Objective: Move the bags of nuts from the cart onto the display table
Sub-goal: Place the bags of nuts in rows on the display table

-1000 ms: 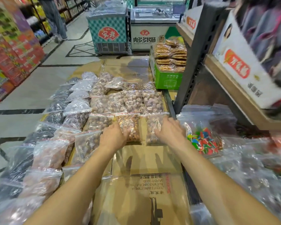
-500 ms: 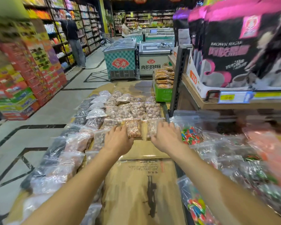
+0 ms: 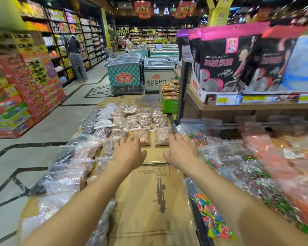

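Several clear bags of nuts [image 3: 132, 119] lie in rows on a display table covered in brown cardboard [image 3: 149, 201]. The two nearest bags are an orange-brown one [image 3: 144, 136] and a paler one [image 3: 161, 136]. My left hand [image 3: 128, 153] hovers flat with spread fingers just short of the orange-brown bag. My right hand [image 3: 182, 151] is spread the same way beside the paler bag. Neither hand holds anything. The cart is out of view.
Bags of coloured candy [image 3: 210, 213] fill a bin on the right under a wooden shelf [image 3: 247, 106] of brown sugar packs. A green crate of snacks [image 3: 169, 102] and freezers [image 3: 125, 75] stand beyond the table. A person [image 3: 76, 57] stands in the left aisle.
Both hands have let go of the two nearest bags and drawn back a little, fingers now spread. The camera has tilted up, showing more of the store.
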{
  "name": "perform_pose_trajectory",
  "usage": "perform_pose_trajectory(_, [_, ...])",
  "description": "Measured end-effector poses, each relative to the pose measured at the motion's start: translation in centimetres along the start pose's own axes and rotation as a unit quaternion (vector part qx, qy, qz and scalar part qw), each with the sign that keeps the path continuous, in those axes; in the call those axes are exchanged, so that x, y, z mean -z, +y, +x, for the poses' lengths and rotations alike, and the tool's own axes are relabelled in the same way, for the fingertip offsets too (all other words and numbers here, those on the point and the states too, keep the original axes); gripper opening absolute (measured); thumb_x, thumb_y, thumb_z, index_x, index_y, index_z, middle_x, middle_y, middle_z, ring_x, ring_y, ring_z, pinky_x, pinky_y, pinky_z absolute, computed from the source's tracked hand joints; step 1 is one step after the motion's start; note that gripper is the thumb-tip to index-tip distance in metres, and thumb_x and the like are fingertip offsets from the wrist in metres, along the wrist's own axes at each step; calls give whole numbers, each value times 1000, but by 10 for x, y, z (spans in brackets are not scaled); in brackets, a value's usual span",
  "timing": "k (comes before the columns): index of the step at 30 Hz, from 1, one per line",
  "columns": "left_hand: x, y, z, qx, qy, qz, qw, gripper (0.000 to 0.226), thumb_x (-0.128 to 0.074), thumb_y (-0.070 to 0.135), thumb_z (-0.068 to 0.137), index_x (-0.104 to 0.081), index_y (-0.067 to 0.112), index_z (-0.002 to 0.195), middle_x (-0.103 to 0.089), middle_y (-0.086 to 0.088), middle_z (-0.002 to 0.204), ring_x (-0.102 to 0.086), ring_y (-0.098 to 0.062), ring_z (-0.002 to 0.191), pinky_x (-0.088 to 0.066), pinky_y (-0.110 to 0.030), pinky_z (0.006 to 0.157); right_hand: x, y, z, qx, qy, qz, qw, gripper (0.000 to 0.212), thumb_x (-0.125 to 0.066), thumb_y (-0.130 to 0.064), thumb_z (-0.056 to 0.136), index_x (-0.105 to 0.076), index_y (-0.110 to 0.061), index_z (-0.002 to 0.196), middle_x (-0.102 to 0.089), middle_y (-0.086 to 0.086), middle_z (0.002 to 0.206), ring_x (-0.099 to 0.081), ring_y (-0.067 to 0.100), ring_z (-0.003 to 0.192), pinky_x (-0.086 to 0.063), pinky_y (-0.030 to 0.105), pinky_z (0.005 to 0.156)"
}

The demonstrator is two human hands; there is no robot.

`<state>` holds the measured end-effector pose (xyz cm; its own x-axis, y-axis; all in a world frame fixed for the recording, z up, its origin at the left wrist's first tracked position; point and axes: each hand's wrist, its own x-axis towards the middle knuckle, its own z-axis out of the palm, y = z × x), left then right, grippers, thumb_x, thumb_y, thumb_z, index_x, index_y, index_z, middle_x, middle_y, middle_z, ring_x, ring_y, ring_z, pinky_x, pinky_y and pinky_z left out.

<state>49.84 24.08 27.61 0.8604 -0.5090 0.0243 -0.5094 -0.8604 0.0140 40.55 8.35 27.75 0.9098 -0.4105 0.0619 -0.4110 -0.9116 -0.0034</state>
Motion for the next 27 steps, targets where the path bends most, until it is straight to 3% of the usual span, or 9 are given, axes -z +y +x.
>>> perform_pose_trajectory(15, [-18,-37,-66,-118,-16,-33,992,57,-50,49,101,-49,16,148,-51,-7,153,-40,-35,144,-34,-50,117,1,-56,-104,-112,-25,-23,993,67,-48,-53,104,-36,-12,155,-48,15,152,-43,37,140,-37,51,112])
perform_pose_trajectory(20, [-27,-16,-90,-175,-25,-28,984,55,-51,48,102,-50,16,146,-52,-7,153,-43,-34,142,-35,-49,114,-6,-48,-152,-163,-38,-18,986,66,-51,-45,102,-36,-9,155,-46,16,155,-42,37,142,-34,51,115])
perform_pose_trajectory(27, [-31,41,-118,-254,-37,-11,966,56,-50,49,101,-50,17,148,-52,-7,154,-42,-33,143,-35,-49,115,-14,-9,-213,-236,-45,-23,970,66,-48,-49,105,-34,-11,157,-42,15,159,-40,36,145,-34,48,114])
